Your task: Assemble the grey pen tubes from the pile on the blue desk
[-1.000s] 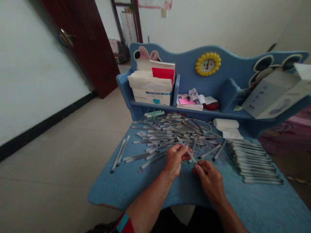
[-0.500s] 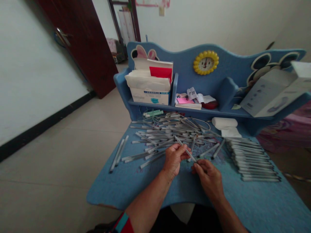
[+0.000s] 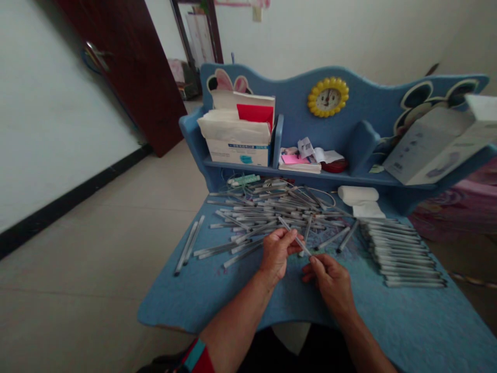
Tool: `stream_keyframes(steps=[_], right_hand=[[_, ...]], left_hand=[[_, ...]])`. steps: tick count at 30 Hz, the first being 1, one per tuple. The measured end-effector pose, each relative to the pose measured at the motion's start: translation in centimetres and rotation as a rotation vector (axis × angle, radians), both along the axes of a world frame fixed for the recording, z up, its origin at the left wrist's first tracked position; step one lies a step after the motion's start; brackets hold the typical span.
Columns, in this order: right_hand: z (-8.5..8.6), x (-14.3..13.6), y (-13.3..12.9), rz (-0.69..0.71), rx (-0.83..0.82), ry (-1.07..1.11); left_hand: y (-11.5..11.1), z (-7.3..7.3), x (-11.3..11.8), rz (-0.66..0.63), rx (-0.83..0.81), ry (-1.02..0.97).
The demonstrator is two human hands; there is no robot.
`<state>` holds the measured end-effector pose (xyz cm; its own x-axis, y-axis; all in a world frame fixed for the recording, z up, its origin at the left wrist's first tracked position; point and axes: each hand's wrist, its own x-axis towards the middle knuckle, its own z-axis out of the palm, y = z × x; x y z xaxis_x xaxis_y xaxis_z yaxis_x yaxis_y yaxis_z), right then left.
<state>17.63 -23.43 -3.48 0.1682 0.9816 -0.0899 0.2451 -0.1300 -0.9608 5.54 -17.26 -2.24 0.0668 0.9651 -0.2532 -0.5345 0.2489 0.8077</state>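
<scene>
My left hand (image 3: pixel 276 252) pinches a thin grey pen (image 3: pixel 288 226) between thumb and fingers, above the blue desk's front middle. The pen slants down to the right, and its lower end meets the fingertips of my right hand (image 3: pixel 328 274), which are closed on it. Behind both hands lies a loose heap of similar grey pens (image 3: pixel 267 212). Two pens (image 3: pixel 190 246) lie apart at the left edge of the desk. On the right, many pens are laid side by side in a neat stack (image 3: pixel 404 254).
The blue desk (image 3: pixel 438 331) has a rear shelf with a mask box (image 3: pixel 237 150), papers (image 3: pixel 298 161), a yellow clock (image 3: pixel 328 97) and a tilted white box (image 3: pixel 430 145). A white paper roll (image 3: pixel 357 195) lies below the shelf.
The fingers of my right hand have shifted slightly at the pen's lower end, its lower fingers a little more extended. My left hand still holds the pen. The camera view has moved slightly.
</scene>
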Motion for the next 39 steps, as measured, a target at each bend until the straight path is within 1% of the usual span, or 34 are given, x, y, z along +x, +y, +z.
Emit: stream_keyframes(steps=[6,11,15,20,24,28,30,33,36,39], right_hand=[[0.1,0.1,-0.3,-0.065,0.032,-0.022],[0.4,0.3,-0.4,-0.053,-0.029,0.058],[0.0,0.8,-0.7,-0.044,-0.058,0.109],[-0.5,1.5,-1.1,-0.078,-0.06,0.164],[0.0,1.3,-0.6,-0.12,-0.015,0.216],[0.6,0.3,0.1,-0.043,-0.01,0.307],[0.6,0.2,0.2,-0.029,-0.012,0.319],[0.4,1.2,-0.3,-0.05,-0.025,0.275],[0.0,3.3,-1.3,-0.078,-0.042,0.206],[-0.4,5.5,-2.3,-0.119,-0.041,0.153]], left_hand=[[0.4,-0.2,-0.3,0.065,-0.04,0.011],[0.7,-0.3,-0.5,0.086,-0.037,0.01],[0.9,-0.4,-0.7,0.138,-0.024,0.002],[1.2,-0.2,-1.0,0.177,-0.02,0.004],[0.9,0.0,-0.8,0.146,-0.023,0.022],[0.5,-0.1,-0.4,0.067,-0.011,0.049],[0.6,-0.1,-0.5,0.059,-0.008,0.048],[1.2,0.0,-1.1,0.137,-0.026,0.031],[2.1,0.3,-2.1,0.248,-0.038,0.009],[2.8,0.5,-2.7,0.307,-0.028,0.044]])
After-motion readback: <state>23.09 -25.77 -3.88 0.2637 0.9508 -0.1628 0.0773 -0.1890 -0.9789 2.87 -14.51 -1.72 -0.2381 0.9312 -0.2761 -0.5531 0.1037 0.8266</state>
